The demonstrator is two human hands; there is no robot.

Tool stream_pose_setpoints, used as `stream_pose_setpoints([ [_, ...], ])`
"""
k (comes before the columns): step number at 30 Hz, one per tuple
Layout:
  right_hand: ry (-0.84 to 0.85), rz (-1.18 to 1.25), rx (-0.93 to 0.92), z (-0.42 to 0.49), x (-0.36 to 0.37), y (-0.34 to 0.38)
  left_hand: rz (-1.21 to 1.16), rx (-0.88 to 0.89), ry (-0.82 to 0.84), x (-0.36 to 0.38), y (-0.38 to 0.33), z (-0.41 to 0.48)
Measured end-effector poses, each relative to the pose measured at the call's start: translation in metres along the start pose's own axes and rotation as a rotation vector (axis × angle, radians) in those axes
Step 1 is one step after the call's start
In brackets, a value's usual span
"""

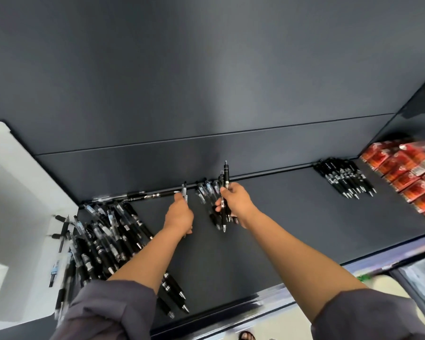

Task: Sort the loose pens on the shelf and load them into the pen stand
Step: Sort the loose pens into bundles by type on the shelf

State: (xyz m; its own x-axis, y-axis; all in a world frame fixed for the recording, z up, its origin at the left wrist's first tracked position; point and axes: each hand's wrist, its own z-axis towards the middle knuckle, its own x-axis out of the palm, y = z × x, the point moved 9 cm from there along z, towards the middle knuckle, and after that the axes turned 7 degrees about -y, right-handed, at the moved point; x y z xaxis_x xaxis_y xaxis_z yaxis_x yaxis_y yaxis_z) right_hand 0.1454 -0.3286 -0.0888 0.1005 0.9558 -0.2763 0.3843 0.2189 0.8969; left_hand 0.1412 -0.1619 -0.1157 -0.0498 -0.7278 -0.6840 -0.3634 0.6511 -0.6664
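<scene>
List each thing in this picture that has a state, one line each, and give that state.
left hand: closed on a clear pen
right hand: gripping a bundle of black pens, upright
pen heap: loose, jumbled
far pen group: laid side by side
red packets: stacked

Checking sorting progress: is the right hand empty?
No, the right hand grips several black pens upright above the shelf.

Retail shop, stationery section. Dark display shelf [292, 217] with back panel; black pens [108, 239] heaped in bulk, second sorted batch [346, 179]; stacked red packaged goods [407, 177] at right.
</scene>
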Motion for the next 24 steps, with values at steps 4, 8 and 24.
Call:
stream_pose_setpoints([
  [4,0.014,-0.001,0.021,0.011,-0.016,-0.006,0.055,0.024,-0.024,0.013,-0.017,0.001],
  [8,0.061,-0.043,0.024,0.024,-0.032,-0.009,0.277,0.047,-0.094,0.018,-0.028,0.003],
  [24,0.213,-0.259,0.019,0.061,-0.039,-0.030,0.107,-0.139,-0.250,0.027,-0.020,-0.017],
])
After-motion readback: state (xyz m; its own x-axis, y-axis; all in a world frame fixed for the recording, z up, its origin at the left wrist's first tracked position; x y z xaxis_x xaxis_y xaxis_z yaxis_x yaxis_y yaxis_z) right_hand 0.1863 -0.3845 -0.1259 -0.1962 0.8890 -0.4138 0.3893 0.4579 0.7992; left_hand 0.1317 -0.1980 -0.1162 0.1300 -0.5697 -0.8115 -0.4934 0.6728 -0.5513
